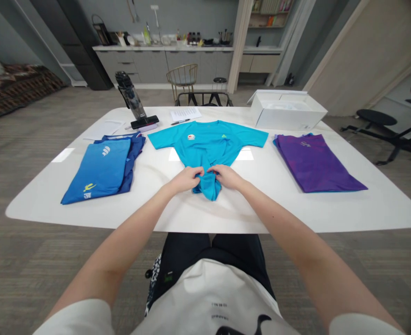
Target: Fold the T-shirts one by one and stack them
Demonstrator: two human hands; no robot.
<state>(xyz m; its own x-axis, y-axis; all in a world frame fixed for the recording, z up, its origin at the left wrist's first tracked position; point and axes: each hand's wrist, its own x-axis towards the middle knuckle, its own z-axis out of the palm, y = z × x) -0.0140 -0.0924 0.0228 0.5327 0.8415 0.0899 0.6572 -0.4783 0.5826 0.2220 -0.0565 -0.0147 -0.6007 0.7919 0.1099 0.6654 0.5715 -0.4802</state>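
Observation:
A turquoise T-shirt (205, 139) lies in front of me with its sleeves spread and its collar toward the far side. Its lower part is bunched together near the table's front edge. My left hand (188, 178) pinches the gathered cloth from the left, fingers closed. From the right, my right hand (226, 177) grips the same bunched part, its fingertips partly hidden by folds. The two hands are close together, with a crumpled bit of hem hanging between and below them onto the table.
On the white table (254, 209), folded blue shirts (104, 167) lie left and a folded purple shirt (317, 163) right. Behind stand a handheld vacuum (133, 100), a pen (180, 122), papers (186, 113) and an open white box (287, 111). A chair (205, 98) touches the far side.

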